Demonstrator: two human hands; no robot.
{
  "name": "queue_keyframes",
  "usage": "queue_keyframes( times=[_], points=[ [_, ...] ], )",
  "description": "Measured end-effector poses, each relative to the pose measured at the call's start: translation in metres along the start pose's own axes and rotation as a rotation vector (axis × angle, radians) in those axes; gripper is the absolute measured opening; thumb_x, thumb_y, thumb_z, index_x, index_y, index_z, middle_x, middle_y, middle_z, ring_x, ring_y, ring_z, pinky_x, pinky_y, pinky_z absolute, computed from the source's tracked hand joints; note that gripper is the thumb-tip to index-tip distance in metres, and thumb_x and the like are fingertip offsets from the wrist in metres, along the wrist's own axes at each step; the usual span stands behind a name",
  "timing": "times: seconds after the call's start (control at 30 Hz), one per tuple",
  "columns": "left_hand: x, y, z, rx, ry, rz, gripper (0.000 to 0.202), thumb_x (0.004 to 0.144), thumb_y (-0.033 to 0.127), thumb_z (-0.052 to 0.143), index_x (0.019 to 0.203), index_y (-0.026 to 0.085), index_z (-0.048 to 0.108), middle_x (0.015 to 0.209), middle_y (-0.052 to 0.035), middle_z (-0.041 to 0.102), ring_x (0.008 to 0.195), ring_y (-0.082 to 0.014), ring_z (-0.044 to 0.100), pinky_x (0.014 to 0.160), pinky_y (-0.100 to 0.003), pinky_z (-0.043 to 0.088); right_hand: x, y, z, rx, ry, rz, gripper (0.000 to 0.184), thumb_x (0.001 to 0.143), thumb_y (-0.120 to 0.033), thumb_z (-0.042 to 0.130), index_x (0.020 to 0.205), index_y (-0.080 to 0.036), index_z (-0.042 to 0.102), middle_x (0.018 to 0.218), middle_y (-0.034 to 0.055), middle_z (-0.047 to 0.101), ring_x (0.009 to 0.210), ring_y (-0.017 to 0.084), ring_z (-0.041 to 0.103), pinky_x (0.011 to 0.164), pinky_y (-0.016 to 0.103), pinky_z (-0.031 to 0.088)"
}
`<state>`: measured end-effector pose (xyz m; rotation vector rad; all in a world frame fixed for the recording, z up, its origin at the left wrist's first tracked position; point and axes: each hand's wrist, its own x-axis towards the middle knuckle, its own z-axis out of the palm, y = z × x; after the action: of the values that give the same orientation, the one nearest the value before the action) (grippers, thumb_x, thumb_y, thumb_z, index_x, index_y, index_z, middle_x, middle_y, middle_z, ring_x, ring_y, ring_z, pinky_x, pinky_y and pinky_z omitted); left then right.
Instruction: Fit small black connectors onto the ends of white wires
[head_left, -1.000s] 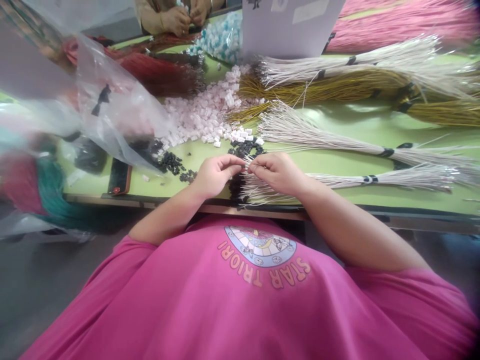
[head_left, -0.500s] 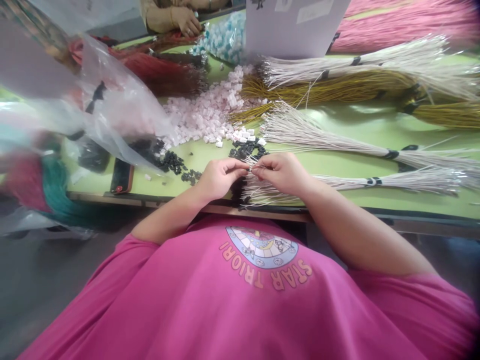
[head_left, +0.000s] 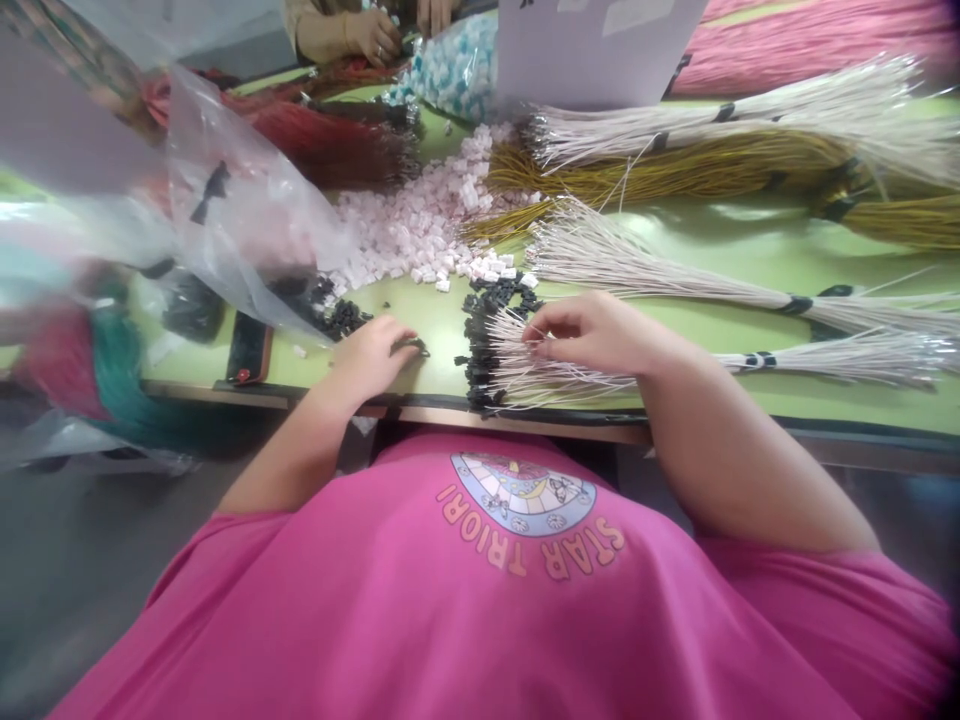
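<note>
My left hand (head_left: 369,357) lies on the green table (head_left: 675,250) near its front edge, fingers curled over small black connectors (head_left: 346,318); what it pinches is hidden. My right hand (head_left: 592,332) rests on a fanned bundle of white wires (head_left: 525,365), fingertips pinched at the wire ends. A row of black connectors (head_left: 480,350) sits on those wire ends between my two hands. A heap of pale pink connectors (head_left: 420,230) lies just beyond.
Long white (head_left: 712,125) and yellow wire bundles (head_left: 675,175) cross the table to the right. A clear plastic bag (head_left: 225,220) hangs over the left side, a phone (head_left: 249,350) beside it. Another person's hands (head_left: 367,35) work at the far edge near a bag of blue-white parts (head_left: 450,75).
My hands were pinched together over the wire ends; now the left has moved left onto the loose black connectors, and the right has dropped onto the wire bundle.
</note>
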<state>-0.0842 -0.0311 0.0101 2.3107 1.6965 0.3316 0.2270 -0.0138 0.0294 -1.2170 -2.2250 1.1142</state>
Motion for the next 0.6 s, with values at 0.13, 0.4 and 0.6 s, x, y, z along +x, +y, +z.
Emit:
queue_keyframes(
  times=[0.13, 0.4, 0.6],
  points=[
    [0.011, 0.001, 0.011, 0.089, -0.071, 0.03, 0.025, 0.086, 0.028, 0.048, 0.098, 0.02, 0.069, 0.094, -0.0084, 0.061, 0.09, -0.0236, 0.056, 0.08, -0.035, 0.044, 0.002, 0.003, 0.001, -0.008, -0.026, 0.001, 0.017, 0.069, -0.022, 0.059, 0.08, -0.019, 0.071, 0.073, -0.0015, 0.07, 0.063, 0.012, 0.058, 0.06, 0.024, 0.041],
    [0.022, 0.006, 0.01, -0.037, -0.043, -0.016, 0.012, 0.082, 0.023, 0.054, 0.084, 0.018, 0.064, 0.085, -0.0076, 0.063, 0.081, -0.0217, 0.057, 0.078, -0.036, 0.045, 0.003, 0.004, 0.001, -0.044, -0.037, -0.028, 0.012, 0.067, -0.023, 0.06, 0.075, -0.019, 0.068, 0.066, -0.0033, 0.065, 0.056, 0.01, 0.051, 0.055, 0.023, 0.036],
    [0.005, 0.068, 0.0, -0.53, -0.039, 0.082, 0.022, 0.084, 0.03, 0.057, 0.103, 0.021, 0.064, 0.094, -0.0041, 0.068, 0.083, -0.0162, 0.062, 0.081, -0.031, 0.049, 0.004, -0.001, 0.006, 0.039, 0.024, 0.038, 0.013, 0.07, -0.026, 0.057, 0.07, -0.017, 0.067, 0.063, -0.0024, 0.065, 0.057, 0.01, 0.054, 0.058, 0.023, 0.038]
  ],
)
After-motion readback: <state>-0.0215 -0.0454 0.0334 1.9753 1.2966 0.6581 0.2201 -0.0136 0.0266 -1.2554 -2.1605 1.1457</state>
